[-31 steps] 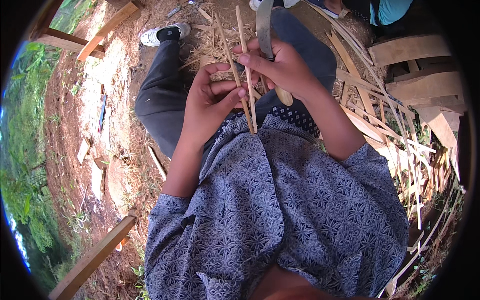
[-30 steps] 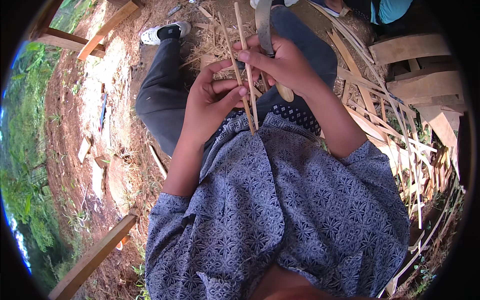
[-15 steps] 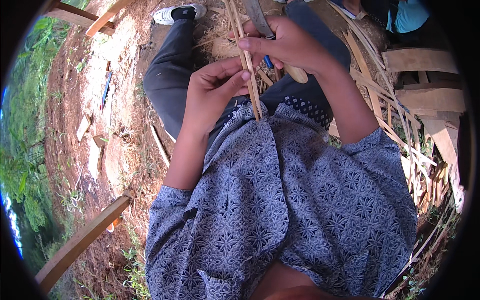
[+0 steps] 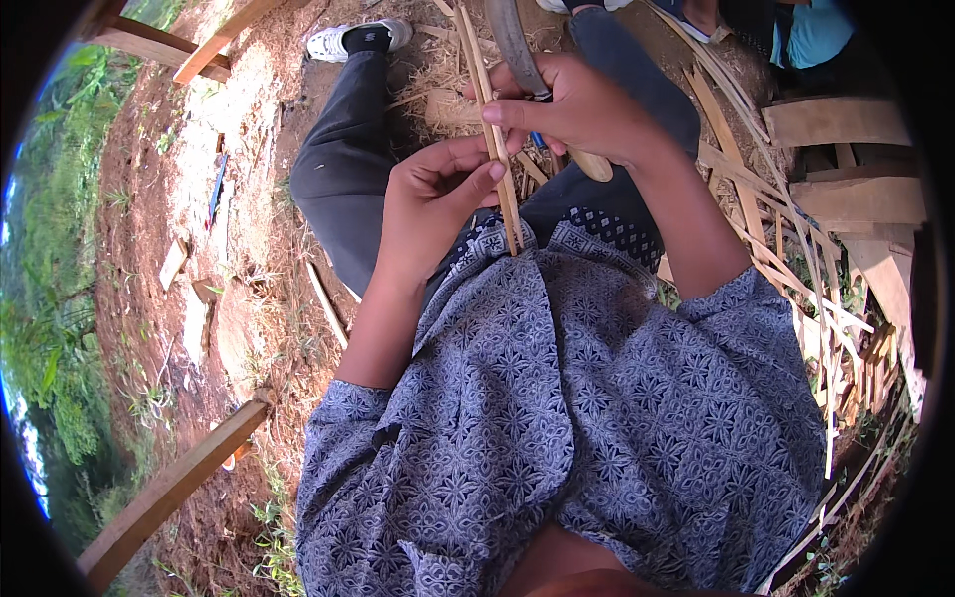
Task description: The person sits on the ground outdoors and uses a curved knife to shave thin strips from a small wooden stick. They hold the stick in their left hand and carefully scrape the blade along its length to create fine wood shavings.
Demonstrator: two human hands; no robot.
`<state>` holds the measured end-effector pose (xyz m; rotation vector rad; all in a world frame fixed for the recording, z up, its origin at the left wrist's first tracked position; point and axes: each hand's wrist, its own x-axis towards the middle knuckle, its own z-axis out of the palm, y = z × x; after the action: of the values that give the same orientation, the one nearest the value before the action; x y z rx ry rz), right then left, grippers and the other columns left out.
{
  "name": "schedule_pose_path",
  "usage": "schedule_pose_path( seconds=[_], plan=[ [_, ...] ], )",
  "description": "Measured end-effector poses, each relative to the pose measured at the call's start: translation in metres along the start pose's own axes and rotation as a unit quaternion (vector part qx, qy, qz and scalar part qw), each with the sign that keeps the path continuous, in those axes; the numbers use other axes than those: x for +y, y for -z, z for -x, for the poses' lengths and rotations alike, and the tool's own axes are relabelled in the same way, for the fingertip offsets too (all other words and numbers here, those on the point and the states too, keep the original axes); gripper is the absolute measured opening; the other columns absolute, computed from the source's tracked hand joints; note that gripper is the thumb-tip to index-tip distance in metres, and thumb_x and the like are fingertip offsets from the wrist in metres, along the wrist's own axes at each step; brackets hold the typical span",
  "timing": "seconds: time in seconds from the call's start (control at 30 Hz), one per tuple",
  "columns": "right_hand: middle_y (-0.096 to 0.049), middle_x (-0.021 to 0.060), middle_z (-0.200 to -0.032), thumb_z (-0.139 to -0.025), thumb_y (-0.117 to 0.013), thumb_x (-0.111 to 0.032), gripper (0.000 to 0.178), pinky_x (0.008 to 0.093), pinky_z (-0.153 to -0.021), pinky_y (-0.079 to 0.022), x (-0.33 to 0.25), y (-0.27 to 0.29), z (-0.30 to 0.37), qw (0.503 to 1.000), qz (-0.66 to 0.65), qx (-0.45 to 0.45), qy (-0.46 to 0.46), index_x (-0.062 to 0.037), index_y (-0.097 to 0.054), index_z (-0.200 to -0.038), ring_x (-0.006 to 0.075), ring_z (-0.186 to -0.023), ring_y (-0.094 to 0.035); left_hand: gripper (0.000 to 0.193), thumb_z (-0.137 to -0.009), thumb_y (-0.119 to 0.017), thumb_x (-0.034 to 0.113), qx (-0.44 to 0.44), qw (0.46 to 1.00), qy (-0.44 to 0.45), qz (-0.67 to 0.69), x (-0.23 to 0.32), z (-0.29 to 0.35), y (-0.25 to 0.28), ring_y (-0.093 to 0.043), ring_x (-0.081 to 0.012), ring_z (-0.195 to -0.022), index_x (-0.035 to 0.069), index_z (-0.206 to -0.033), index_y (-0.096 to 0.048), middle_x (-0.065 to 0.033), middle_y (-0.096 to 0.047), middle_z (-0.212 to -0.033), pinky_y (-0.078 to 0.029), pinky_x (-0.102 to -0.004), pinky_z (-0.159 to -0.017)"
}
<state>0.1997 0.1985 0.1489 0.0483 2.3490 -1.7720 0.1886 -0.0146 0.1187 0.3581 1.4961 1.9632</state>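
Thin split wood strips (image 4: pixel 476 62), likely bamboo, run upright in front of me, their lower ends near my waist. My left hand (image 4: pixel 430 197) is closed on their lower part, thumb and fingers pinching them. Higher up, my right hand (image 4: pixel 567 107) presses its thumb against the same strips. That right hand also grips a knife (image 4: pixel 512 45) with a broad, slightly curved metal blade pointing away from me. Its pale wooden handle (image 4: pixel 593 166) sticks out below the palm. Something blue (image 4: pixel 538 140) shows under the right hand, mostly hidden.
Wood shavings (image 4: pixel 438 75) litter the ground between my legs. Long strips (image 4: pixel 731 164) and offcuts lie to the right, beside curved planks (image 4: pixel 846 121). A wooden beam (image 4: pixel 174 488) slants in at lower left. Part of another person in turquoise clothing (image 4: pixel 818 38) shows at upper right.
Both hands and the strips have come slightly lower in view, nearer my body. The strips look closer together between my hands. Both hands keep their hold.
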Motion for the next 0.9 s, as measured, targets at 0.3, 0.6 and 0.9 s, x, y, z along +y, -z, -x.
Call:
schedule_pose_path(
  seconds=[0.3,0.6,0.9],
  plan=[
    [-0.071,0.0024,-0.092,-0.095,-0.072,-0.031,0.042,0.0179,-0.047,-0.045,0.008,0.001,0.0,0.999,-0.038,-0.002,0.022,-0.0015,-0.066,-0.126,0.0067,-0.072,-0.069,0.027,-0.095,-0.068,0.001,0.001,0.999,-0.023,-0.039,-0.005,-0.003,-0.001,-0.07,-0.0123,-0.092,-0.005,-0.121,-0.064,-0.0102,-0.073,-0.106,-0.061,-0.0253,-0.078],
    [-0.07,0.0034,-0.091,-0.098,-0.069,-0.029,0.04,0.0166,-0.046,-0.042,-0.002,0.024,-0.005,0.985,-0.038,0.108,0.126,-0.0005,-0.065,-0.126,0.0041,-0.065,-0.065,0.022,-0.093,-0.069,-0.003,-0.021,0.998,-0.028,-0.047,-0.007,-0.001,-0.006,-0.07,-0.0124,-0.09,-0.005,-0.115,-0.065,-0.0098,-0.072,-0.102,-0.061,-0.0248,-0.077],
    [-0.069,0.0045,-0.076,-0.096,-0.072,-0.021,0.03,0.0205,-0.045,-0.04,-0.018,0.022,-0.001,0.982,-0.15,0.101,0.053,-0.0004,-0.064,-0.115,0.0053,-0.051,-0.054,0.02,-0.092,-0.07,-0.005,-0.012,0.999,-0.024,-0.032,-0.002,0.003,-0.013,-0.068,-0.0106,-0.091,-0.006,-0.112,-0.07,-0.0086,-0.073,-0.1,-0.056,-0.0239,-0.081]
  ],
)
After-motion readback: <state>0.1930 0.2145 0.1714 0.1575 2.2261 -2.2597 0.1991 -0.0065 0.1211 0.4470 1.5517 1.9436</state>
